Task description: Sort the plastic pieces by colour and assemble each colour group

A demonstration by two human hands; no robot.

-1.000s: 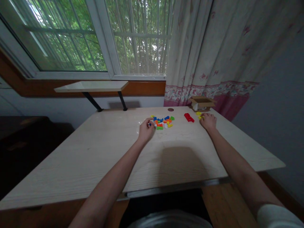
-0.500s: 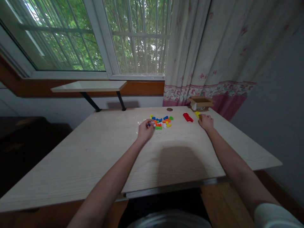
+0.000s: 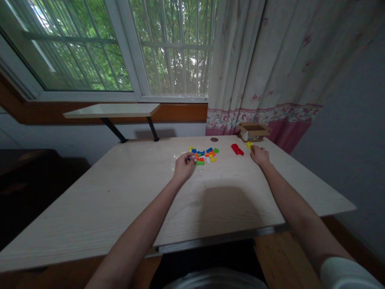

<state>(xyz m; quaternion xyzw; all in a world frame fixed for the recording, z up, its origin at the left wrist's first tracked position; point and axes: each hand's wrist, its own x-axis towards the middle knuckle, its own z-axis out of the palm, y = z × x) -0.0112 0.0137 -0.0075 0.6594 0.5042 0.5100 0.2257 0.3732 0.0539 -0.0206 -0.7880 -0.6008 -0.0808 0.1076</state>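
Observation:
My left hand (image 3: 183,165) is at the left edge of a loose group of small plastic toy blocks (image 3: 200,163) in blue, green, orange, yellow and white. Its fingers are pinched around a small dark blue block (image 3: 188,159), partly hidden by them. To the right, my right hand (image 3: 260,155) rests low over the table with curled fingers. Its fingertips are at a yellow block (image 3: 249,145), whose near side they cover. Just left of that lie red blocks (image 3: 237,149), side by side and touching.
An open cardboard box (image 3: 254,132) stands at the back right of the pale wooden table (image 3: 126,208). A raised white shelf (image 3: 114,110) on black legs is at the back left. Between them sits a round dark disc (image 3: 214,139). Window and curtain are behind.
Both hands stay in nearly the same places, the left still pinching the dark blue block and the right still at the yellow one. The whole view has shifted very slightly.

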